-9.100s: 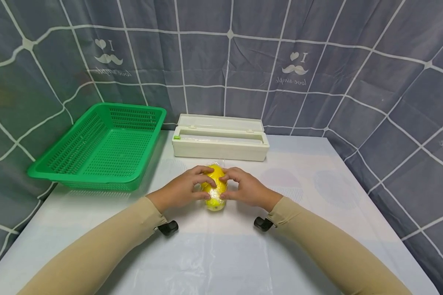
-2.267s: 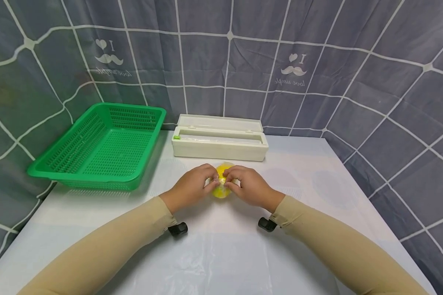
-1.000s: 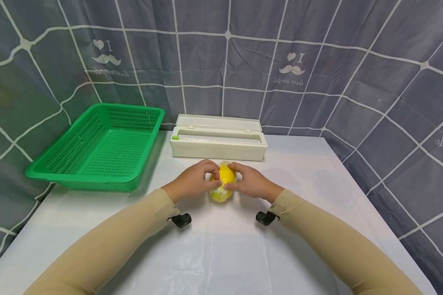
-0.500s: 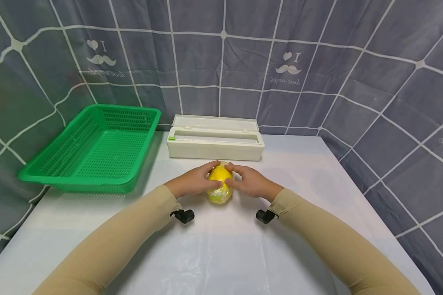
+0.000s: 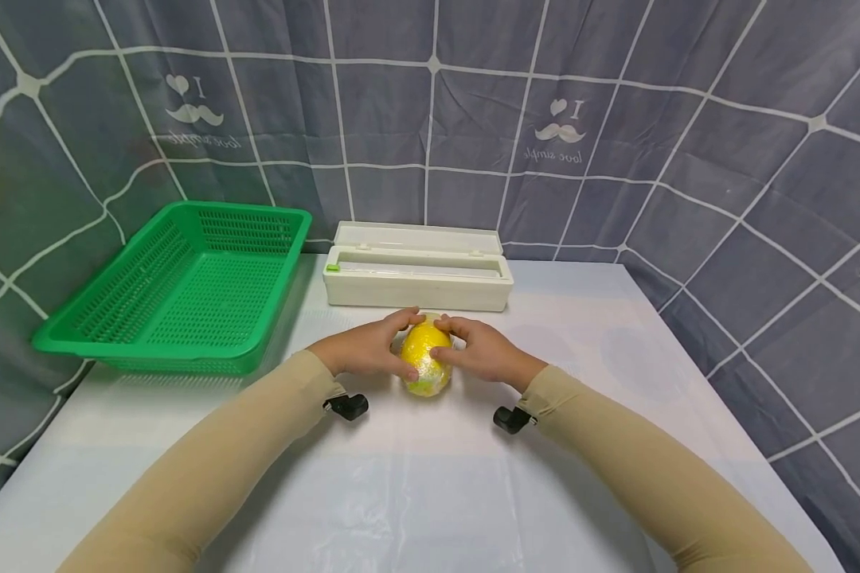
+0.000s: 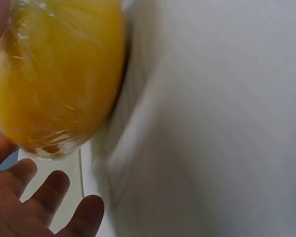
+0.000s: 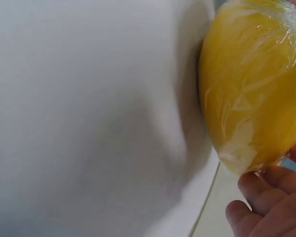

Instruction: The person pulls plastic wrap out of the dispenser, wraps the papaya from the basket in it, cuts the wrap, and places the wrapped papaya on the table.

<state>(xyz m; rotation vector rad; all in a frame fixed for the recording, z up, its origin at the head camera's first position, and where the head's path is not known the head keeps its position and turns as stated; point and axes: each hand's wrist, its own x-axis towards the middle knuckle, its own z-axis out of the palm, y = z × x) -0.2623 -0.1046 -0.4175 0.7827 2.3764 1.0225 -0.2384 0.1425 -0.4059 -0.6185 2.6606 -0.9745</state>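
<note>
A yellow oval fruit [image 5: 427,358], wrapped in crinkled clear cling film, lies on the white table in the head view, greenish at its near end. My left hand [image 5: 369,347] holds it from the left, thumb at the near side and forefinger at the far end. From the right, my right hand [image 5: 489,352] grips it, its thumb on top and fingers at the far end. In the left wrist view the other left fingers [image 6: 48,195] spread apart just beyond the wrapped fruit [image 6: 59,69]. Right fingertips [image 7: 254,187] touch the film's end in the right wrist view.
Behind the hands stands a long white cling film box [image 5: 417,291], lid up, a roll inside and a green slider on its left. A green slotted basket [image 5: 258,350] is at the back left. Grey checked curtains [image 5: 387,103] enclose the table's back and sides.
The fingers, earlier pinching at the film on top, now lie around the fruit's sides and far end. In the last half second the left thumb slid nearer to me along the fruit.
</note>
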